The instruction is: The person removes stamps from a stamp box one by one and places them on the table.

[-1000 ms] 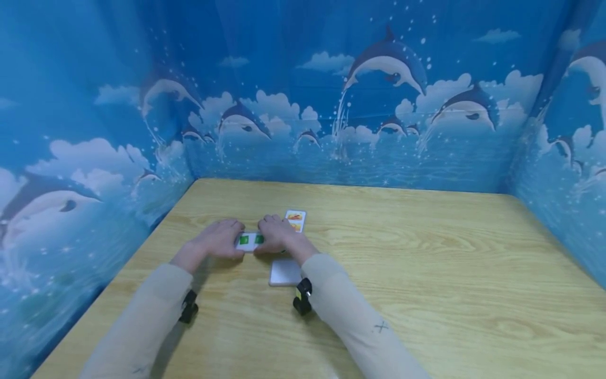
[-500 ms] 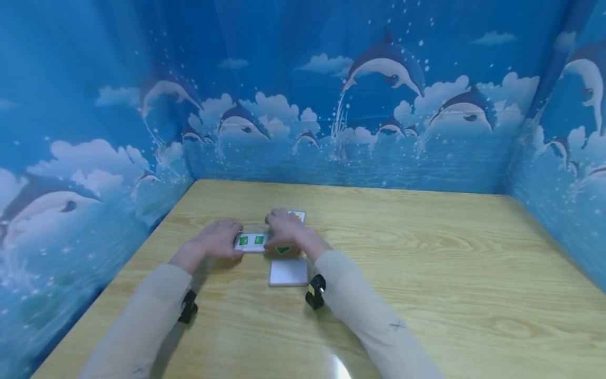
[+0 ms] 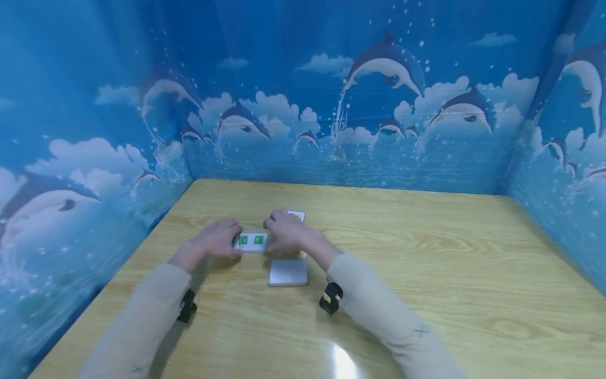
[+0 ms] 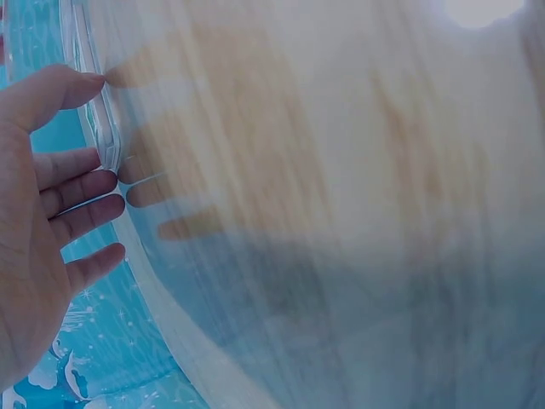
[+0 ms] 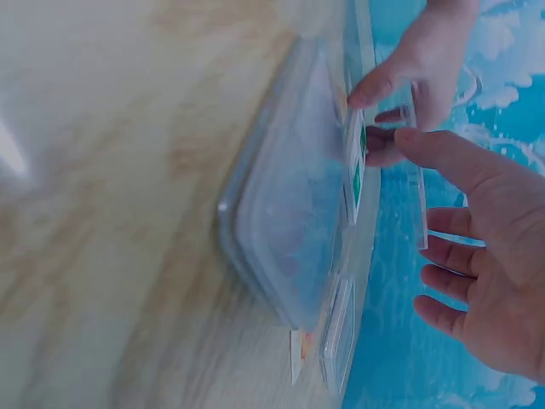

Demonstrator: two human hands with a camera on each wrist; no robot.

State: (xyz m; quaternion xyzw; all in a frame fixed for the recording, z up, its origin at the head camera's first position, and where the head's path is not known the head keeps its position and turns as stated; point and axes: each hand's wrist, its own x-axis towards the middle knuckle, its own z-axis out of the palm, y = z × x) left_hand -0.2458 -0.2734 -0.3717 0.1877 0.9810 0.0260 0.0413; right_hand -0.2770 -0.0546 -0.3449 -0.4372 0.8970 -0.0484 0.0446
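Observation:
My left hand (image 3: 219,239) grips the left end of a white card with two green pictures (image 3: 251,242), thumb at its near edge. In the left wrist view, that hand's thumb and fingers (image 4: 81,192) meet a clear plastic rim (image 4: 104,136). At the card's right end is my right hand (image 3: 286,231). The right wrist view shows its thumb and fingers pinching a thin clear plastic piece (image 5: 419,200) just over the card. A white rounded flat box (image 3: 288,273) lies on the table nearer to me.
Behind the right hand, a card with orange pictures (image 3: 298,215) is partly covered. A clear flat case (image 5: 339,332) shows low in the right wrist view. The wood-patterned table (image 3: 426,263) is enclosed by a blue dolphin curtain (image 3: 369,105).
My right hand has shifted slightly right, uncovering more of the green-picture card and the white box, and its forearm has swung right. My left hand stays at the card's left end.

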